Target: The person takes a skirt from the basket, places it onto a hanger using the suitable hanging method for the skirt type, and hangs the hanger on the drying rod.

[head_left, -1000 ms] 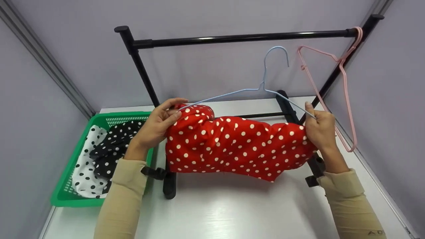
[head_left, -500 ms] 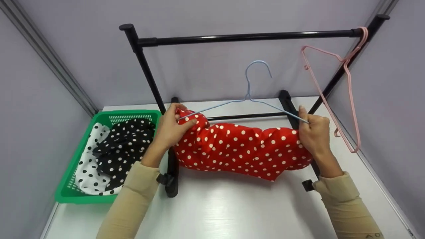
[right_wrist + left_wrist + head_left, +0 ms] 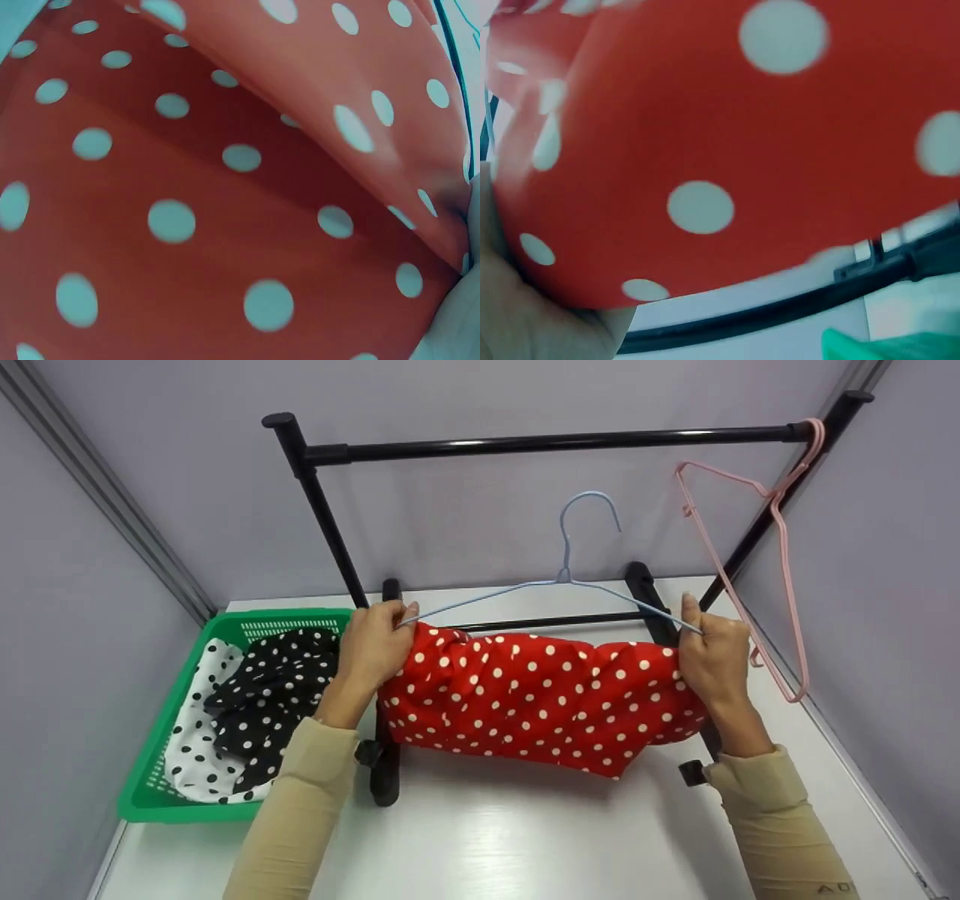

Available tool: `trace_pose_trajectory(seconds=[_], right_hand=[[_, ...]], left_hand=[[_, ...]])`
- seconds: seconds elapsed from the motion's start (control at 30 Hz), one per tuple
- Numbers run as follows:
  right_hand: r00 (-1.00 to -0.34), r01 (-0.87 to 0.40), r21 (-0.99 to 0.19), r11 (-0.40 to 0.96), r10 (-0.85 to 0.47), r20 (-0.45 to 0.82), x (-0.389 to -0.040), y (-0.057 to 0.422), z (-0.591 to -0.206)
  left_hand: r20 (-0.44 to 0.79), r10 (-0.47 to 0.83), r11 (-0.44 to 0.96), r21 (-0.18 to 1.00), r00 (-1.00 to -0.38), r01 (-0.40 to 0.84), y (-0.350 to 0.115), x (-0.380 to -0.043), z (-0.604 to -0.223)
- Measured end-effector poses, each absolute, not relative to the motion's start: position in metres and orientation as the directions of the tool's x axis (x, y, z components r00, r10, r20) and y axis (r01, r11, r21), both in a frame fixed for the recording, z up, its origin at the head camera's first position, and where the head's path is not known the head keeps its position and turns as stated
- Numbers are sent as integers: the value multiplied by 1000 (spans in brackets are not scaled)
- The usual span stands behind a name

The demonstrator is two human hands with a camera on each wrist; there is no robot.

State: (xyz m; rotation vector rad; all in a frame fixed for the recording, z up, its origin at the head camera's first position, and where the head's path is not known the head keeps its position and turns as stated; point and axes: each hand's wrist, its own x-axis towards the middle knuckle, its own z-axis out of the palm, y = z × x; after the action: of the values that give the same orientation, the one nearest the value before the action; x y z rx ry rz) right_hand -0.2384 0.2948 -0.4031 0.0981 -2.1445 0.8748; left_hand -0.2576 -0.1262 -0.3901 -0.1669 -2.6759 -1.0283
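Note:
A light blue wire hanger (image 3: pixel 564 576) stands with its hook upward, its lower part hidden behind a red garment (image 3: pixel 540 690) with white dots. The left hand (image 3: pixel 377 645) pinches the hanger's left end together with the garment's upper left corner. At the other end, the right hand (image 3: pixel 714 656) grips the hanger's right tip and the cloth, thumb pointing up. The garment sags between both hands over the table. Red dotted cloth (image 3: pixel 705 150) fills most of the left wrist view, and a fold of the cloth (image 3: pixel 337 90) reaches the right hand in the right wrist view.
A black rack (image 3: pixel 465 448) stands behind the hands. Pink hangers (image 3: pixel 784 547) hang at its right end. To the left, a green basket (image 3: pixel 150 810) holds black cloth (image 3: pixel 277 682) with white dots and white cloth (image 3: pixel 199 765) with black dots. Walls enclose the white table (image 3: pixel 487 840).
The hanger has moved down and left. The left hand has turned and closed in on the hanger's end, and the bunched cloth there is now flatter. The right hand keeps its grip.

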Motion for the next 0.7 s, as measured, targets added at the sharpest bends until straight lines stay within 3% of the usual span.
trace_pose_trajectory(seconds=[0.07,0.13,0.33,0.43,0.57,0.7], right_hand=[[-676,-336,-577,744,236,698,-236,295,-400],[-689,-320,-615,721,268,673,-236,297,-398],[-776,-210,-712,670,329,538,-238,300,-397],[-821,-167,-739,653,323,471,-237,296,-395],[-869,-155,-741,653,266,416,-237,287,-394],[-894,-172,-728,664,206,399,-235,280,-391]], left_hand=[[342,42,789,565,-939,241,-129,-257,-390],[374,102,759,570,-922,315,-132,-256,-390],[334,284,485,759,-899,435,-135,-253,-391],[431,249,460,735,-867,497,-134,-254,-392],[636,126,450,647,-761,615,-131,-258,-389],[711,149,464,564,-687,683,-129,-262,-386]])
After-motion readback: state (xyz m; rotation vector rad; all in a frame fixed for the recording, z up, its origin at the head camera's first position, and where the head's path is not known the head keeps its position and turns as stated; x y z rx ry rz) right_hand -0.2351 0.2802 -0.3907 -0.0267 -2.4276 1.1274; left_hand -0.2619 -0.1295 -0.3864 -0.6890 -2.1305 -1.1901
